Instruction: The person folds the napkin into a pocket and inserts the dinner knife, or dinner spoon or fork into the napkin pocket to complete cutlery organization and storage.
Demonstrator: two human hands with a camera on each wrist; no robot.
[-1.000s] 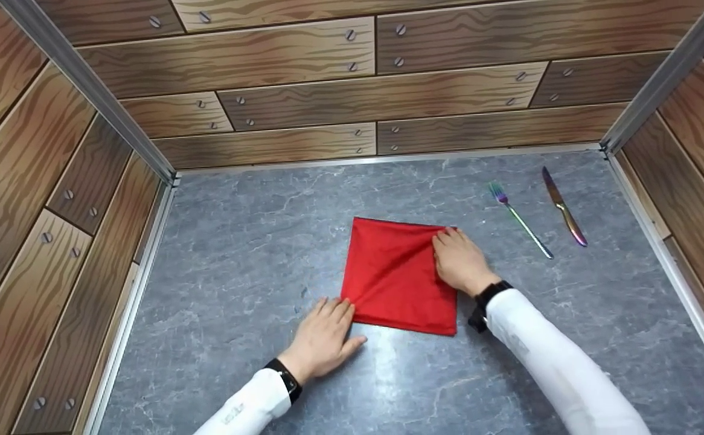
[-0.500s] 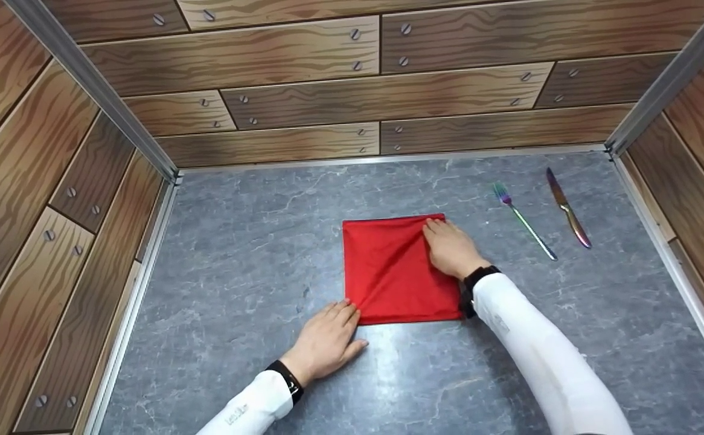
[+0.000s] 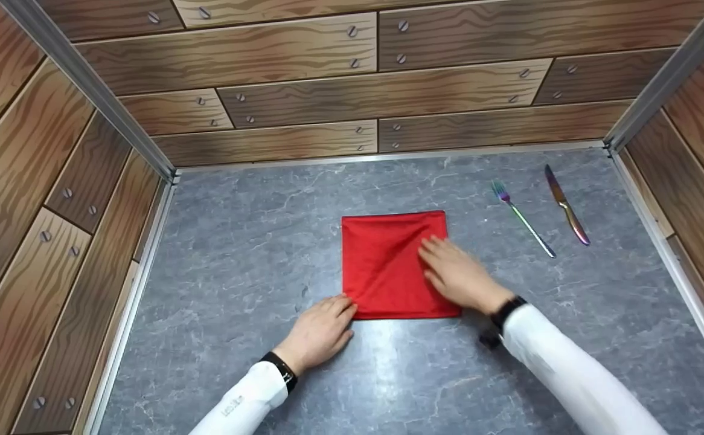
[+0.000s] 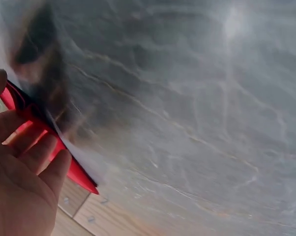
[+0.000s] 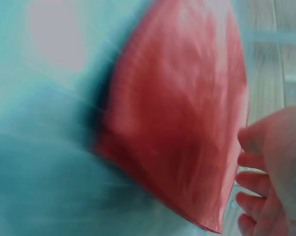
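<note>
A square red cloth (image 3: pixel 382 260), lying flat with a diagonal crease, is on the grey marbled surface. At its near left corner, my left hand (image 3: pixel 322 332) rests its fingertips on the fabric, palm down. The left wrist view shows that hand (image 4: pixel 25 172) with fairly straight fingers along the edge of the cloth (image 4: pixel 79 174). My right hand (image 3: pixel 460 275) is over the right side of the cloth, its fingers loosely bent and holding nothing. In the blurred right wrist view the right hand (image 5: pixel 276 172) is beside the cloth (image 5: pixel 177 108); whether it touches is unclear.
A rainbow-coloured fork (image 3: pixel 524 220) and a knife (image 3: pixel 566 208) lie side by side to the right of the cloth. Wood-patterned walls (image 3: pixel 304 96) with metal edging enclose the surface at the back and both sides.
The cloth has turned slightly counterclockwise, bringing its near edge almost level. My right hand has left the far right corner and come down the right side. The left hand stays at its corner.
</note>
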